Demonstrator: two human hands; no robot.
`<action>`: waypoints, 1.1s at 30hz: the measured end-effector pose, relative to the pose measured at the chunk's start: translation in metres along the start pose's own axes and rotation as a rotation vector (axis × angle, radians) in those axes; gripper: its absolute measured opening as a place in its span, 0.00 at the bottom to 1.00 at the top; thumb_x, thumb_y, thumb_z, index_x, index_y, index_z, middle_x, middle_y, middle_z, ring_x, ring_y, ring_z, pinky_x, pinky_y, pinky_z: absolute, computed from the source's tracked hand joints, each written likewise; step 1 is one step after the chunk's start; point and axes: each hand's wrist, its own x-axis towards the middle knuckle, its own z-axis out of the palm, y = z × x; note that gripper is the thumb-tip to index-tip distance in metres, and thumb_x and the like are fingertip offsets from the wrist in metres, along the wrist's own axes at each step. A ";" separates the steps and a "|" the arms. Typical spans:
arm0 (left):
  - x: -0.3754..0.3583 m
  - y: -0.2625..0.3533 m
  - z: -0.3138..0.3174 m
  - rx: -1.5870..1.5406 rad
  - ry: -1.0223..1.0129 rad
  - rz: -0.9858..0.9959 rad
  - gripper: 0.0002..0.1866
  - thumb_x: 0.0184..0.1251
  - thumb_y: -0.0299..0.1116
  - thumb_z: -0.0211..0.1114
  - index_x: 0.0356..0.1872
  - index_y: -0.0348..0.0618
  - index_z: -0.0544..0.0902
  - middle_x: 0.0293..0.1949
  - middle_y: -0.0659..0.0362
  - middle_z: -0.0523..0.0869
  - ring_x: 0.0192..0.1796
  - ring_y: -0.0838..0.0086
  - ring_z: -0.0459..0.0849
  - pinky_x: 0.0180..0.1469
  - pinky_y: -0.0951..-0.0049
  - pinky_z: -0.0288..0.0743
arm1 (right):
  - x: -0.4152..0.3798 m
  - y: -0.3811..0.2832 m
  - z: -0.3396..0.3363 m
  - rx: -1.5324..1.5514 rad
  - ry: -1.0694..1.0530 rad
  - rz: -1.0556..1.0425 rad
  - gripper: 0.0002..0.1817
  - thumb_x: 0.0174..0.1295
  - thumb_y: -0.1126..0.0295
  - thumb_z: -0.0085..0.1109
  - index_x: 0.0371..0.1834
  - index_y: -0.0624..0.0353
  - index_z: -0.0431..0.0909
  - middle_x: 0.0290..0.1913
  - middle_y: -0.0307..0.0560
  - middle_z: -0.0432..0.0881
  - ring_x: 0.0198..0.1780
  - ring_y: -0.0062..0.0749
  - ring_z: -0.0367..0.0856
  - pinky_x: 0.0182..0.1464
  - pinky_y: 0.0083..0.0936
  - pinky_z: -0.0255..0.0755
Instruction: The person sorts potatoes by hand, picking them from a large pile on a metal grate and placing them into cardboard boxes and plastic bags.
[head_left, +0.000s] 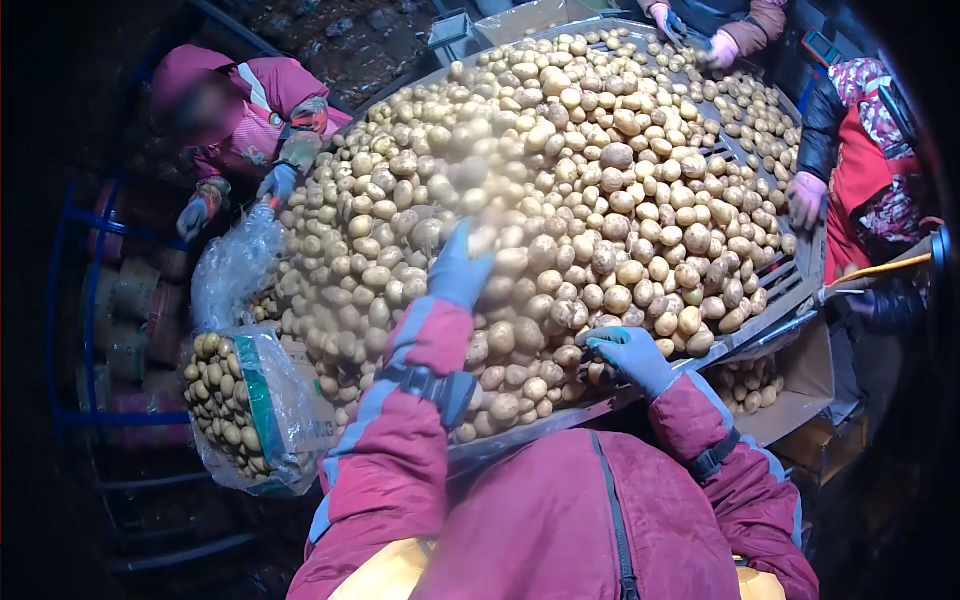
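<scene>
A large heap of potatoes (575, 210) covers the slatted sorting table (790, 283) in front of me. My left hand (462, 268), in a blue glove, reaches over the middle of the heap, with its fingers and thumb closed around a potato (482, 240). Near the table's front edge is my right hand (640, 358), also in a blue glove. Its fingers stretch to the left, apart, over potatoes and a dark gap at the rim; the undersides of the fingers are hidden.
A plastic-lined box (265, 410) full of potatoes stands at the left. Another cardboard box (790, 385) with potatoes sits below the table's right edge. A person in pink (275, 115) works at the left, others (865, 165) at the right and far side. Blurred smudges veil the heap's middle.
</scene>
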 end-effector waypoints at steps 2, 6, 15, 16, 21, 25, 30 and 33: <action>0.026 0.002 0.015 -0.220 -0.058 -0.085 0.40 0.61 0.42 0.73 0.74 0.46 0.67 0.64 0.43 0.80 0.60 0.55 0.83 0.60 0.60 0.77 | 0.003 0.000 -0.001 0.065 0.006 0.033 0.15 0.68 0.63 0.61 0.52 0.55 0.89 0.42 0.40 0.90 0.39 0.21 0.85 0.41 0.22 0.78; 0.064 0.020 0.040 -0.455 -0.058 -0.088 0.44 0.62 0.36 0.76 0.78 0.45 0.64 0.68 0.43 0.78 0.66 0.63 0.78 0.64 0.67 0.75 | 0.011 0.006 0.000 0.026 0.024 -0.084 0.14 0.64 0.66 0.63 0.50 0.54 0.89 0.42 0.41 0.89 0.39 0.28 0.86 0.43 0.23 0.79; 0.020 0.055 0.018 -0.299 -0.282 0.024 0.23 0.67 0.39 0.68 0.62 0.48 0.82 0.59 0.52 0.85 0.59 0.62 0.84 0.61 0.64 0.77 | -0.002 0.018 -0.013 0.249 0.097 -0.001 0.15 0.67 0.65 0.64 0.54 0.58 0.88 0.46 0.40 0.90 0.44 0.22 0.86 0.47 0.20 0.79; 0.012 0.051 0.032 -0.182 -0.315 0.058 0.22 0.66 0.41 0.68 0.61 0.49 0.83 0.59 0.51 0.85 0.59 0.58 0.84 0.61 0.62 0.77 | -0.002 0.020 -0.014 0.253 0.100 -0.005 0.16 0.68 0.64 0.64 0.55 0.58 0.88 0.47 0.39 0.90 0.45 0.20 0.85 0.47 0.19 0.79; 0.001 0.040 0.080 0.078 -0.091 0.217 0.27 0.64 0.38 0.74 0.63 0.40 0.79 0.51 0.52 0.89 0.50 0.70 0.88 0.52 0.67 0.82 | -0.012 0.014 -0.018 0.324 0.107 -0.006 0.16 0.69 0.65 0.62 0.56 0.58 0.88 0.47 0.39 0.90 0.45 0.19 0.85 0.46 0.18 0.79; 0.008 0.041 0.072 -0.107 -0.151 0.068 0.27 0.63 0.37 0.75 0.61 0.37 0.79 0.50 0.54 0.89 0.50 0.69 0.88 0.53 0.68 0.82 | -0.013 0.007 -0.017 0.346 0.068 0.018 0.16 0.71 0.62 0.58 0.54 0.57 0.88 0.47 0.38 0.90 0.44 0.19 0.86 0.43 0.19 0.79; -0.039 0.115 0.020 -0.697 -0.342 -0.265 0.22 0.65 0.40 0.74 0.55 0.39 0.83 0.48 0.58 0.88 0.47 0.75 0.86 0.50 0.74 0.80 | -0.009 -0.010 -0.013 0.754 0.027 0.235 0.19 0.74 0.58 0.53 0.63 0.52 0.79 0.49 0.38 0.88 0.39 0.27 0.84 0.39 0.27 0.80; -0.071 0.116 0.032 -0.576 -0.527 -0.086 0.18 0.69 0.36 0.73 0.56 0.41 0.85 0.48 0.60 0.88 0.44 0.81 0.84 0.44 0.81 0.78 | -0.007 -0.006 -0.007 1.045 -0.107 0.255 0.21 0.75 0.52 0.54 0.63 0.51 0.77 0.45 0.39 0.87 0.38 0.32 0.85 0.32 0.32 0.80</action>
